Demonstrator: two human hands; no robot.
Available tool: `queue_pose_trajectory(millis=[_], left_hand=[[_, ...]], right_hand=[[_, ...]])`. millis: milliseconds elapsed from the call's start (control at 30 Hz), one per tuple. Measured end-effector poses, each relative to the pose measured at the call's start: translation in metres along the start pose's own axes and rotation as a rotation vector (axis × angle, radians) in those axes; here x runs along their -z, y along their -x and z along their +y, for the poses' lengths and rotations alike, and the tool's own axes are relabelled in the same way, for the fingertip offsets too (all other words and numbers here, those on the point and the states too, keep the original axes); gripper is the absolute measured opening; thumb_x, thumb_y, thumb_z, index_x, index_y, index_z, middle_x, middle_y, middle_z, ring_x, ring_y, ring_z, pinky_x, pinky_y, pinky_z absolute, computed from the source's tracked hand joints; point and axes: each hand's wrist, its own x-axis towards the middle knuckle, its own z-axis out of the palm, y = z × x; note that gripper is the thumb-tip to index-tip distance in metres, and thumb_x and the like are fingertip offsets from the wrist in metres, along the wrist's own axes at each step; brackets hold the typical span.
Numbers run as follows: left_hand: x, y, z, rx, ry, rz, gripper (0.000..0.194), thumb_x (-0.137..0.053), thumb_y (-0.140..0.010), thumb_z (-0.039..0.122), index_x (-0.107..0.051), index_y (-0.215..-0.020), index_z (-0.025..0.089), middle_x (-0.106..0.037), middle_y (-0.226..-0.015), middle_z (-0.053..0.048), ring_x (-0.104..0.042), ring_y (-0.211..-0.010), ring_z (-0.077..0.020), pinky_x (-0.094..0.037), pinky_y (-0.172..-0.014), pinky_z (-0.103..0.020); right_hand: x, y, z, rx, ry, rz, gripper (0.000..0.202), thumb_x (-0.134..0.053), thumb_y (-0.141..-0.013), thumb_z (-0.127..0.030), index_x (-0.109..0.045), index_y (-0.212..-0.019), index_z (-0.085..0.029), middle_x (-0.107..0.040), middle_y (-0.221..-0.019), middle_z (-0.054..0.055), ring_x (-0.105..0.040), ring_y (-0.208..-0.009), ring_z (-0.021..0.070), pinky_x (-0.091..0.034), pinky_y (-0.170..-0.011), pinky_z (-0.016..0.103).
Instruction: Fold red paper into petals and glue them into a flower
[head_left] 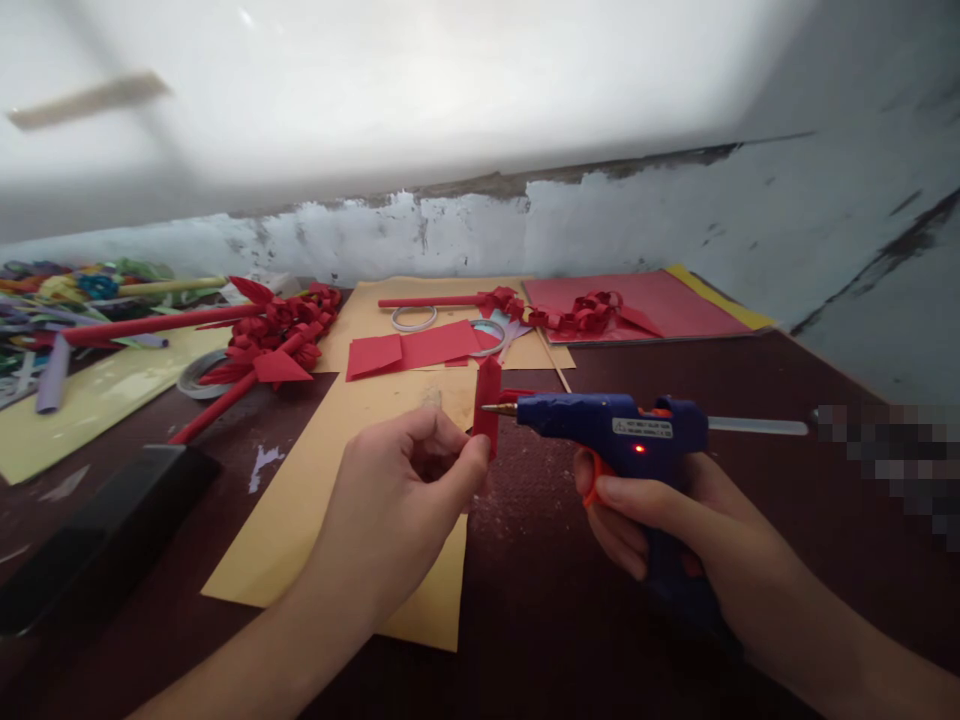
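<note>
My left hand (409, 480) pinches a small upright strip of red paper (487, 405) between thumb and fingers. Wrapped round the handle of a blue hot glue gun (600, 425) is my right hand (660, 510), with fingers at its orange trigger (594, 480). The gun's metal nozzle points left and lies at the red strip; whether they touch I cannot tell. A red light glows on the gun's side, and a clear glue stick (757, 427) sticks out of its back.
Yellow paper sheets (322, 530) lie on the dark table (555, 620). Beyond are red paper pieces (435, 347), a red paper chain (577, 315) and tape rings (414, 319). Red paper flowers (277, 330) and a black box (105, 530) are left. A wall (465, 235) stands behind.
</note>
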Motion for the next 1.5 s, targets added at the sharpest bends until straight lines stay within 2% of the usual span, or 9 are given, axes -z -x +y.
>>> queue_pose_trajectory(millis=[233,467,767,967,1167,1500], left_hand=[[0.0011,0.0001,0.0004,0.007,-0.002,-0.004,0.028,-0.075,-0.09,0.033,-0.065,-0.067,0.02,-0.074,-0.061,0.001,-0.062,-0.05,-0.0105,-0.045,-0.049,-0.019],[0.0002,-0.0003,-0.0006,-0.001,0.003,0.0,0.028,-0.075,-0.09,0.033,-0.065,-0.068,0.02,-0.074,-0.061,0.001,-0.062,-0.049,-0.0107,-0.043,-0.047,-0.02],[0.0006,0.0014,-0.0006,-0.007,-0.006,0.007,0.029,-0.075,-0.09,0.032,-0.064,-0.066,0.02,-0.073,-0.06,0.002,-0.06,-0.049,-0.009,-0.043,-0.047,-0.018],[-0.0002,0.002,0.0009,-0.008,-0.019,0.012,0.028,-0.075,-0.09,0.032,-0.064,-0.067,0.02,-0.073,-0.06,0.003,-0.059,-0.049,-0.0085,-0.042,-0.048,-0.018],[-0.0007,0.0014,0.0006,-0.022,-0.059,0.035,0.029,-0.074,-0.09,0.034,-0.064,-0.067,0.02,-0.072,-0.06,0.002,-0.06,-0.049,-0.0092,-0.042,-0.047,-0.018],[-0.0007,0.0005,0.001,-0.052,-0.081,0.049,0.028,-0.074,-0.087,0.031,-0.063,-0.064,0.019,-0.071,-0.057,0.002,-0.059,-0.047,-0.0091,-0.041,-0.045,-0.018]], right_hand=[[0.0004,-0.0006,0.0013,-0.02,-0.012,0.026,0.035,-0.07,-0.091,-0.055,-0.066,-0.076,-0.023,-0.055,-0.053,-0.003,-0.048,-0.051,0.0156,-0.038,-0.052,0.029],[0.0001,-0.0007,0.0034,0.016,0.017,0.026,0.032,-0.068,-0.094,-0.047,-0.062,-0.072,-0.023,-0.055,-0.053,-0.003,-0.049,-0.053,0.0159,-0.038,-0.054,0.03],[0.0006,0.0033,0.0048,0.027,0.133,0.066,0.039,-0.065,-0.095,-0.058,-0.068,-0.077,-0.023,-0.056,-0.053,-0.003,-0.051,-0.052,0.016,-0.039,-0.053,0.029],[-0.0001,0.0028,0.0045,0.034,0.155,0.079,0.035,-0.066,-0.096,-0.058,-0.07,-0.087,-0.024,-0.058,-0.055,-0.003,-0.053,-0.053,0.0159,-0.042,-0.053,0.028],[0.0007,0.0042,0.0065,0.066,0.179,0.099,0.038,-0.067,-0.096,-0.06,-0.067,-0.081,-0.025,-0.057,-0.054,-0.004,-0.052,-0.052,0.0153,-0.042,-0.052,0.027],[-0.0021,0.0044,0.0036,0.009,0.197,0.091,0.043,-0.064,-0.096,-0.063,-0.065,-0.079,-0.024,-0.055,-0.055,-0.003,-0.048,-0.053,0.015,-0.039,-0.05,0.027]])
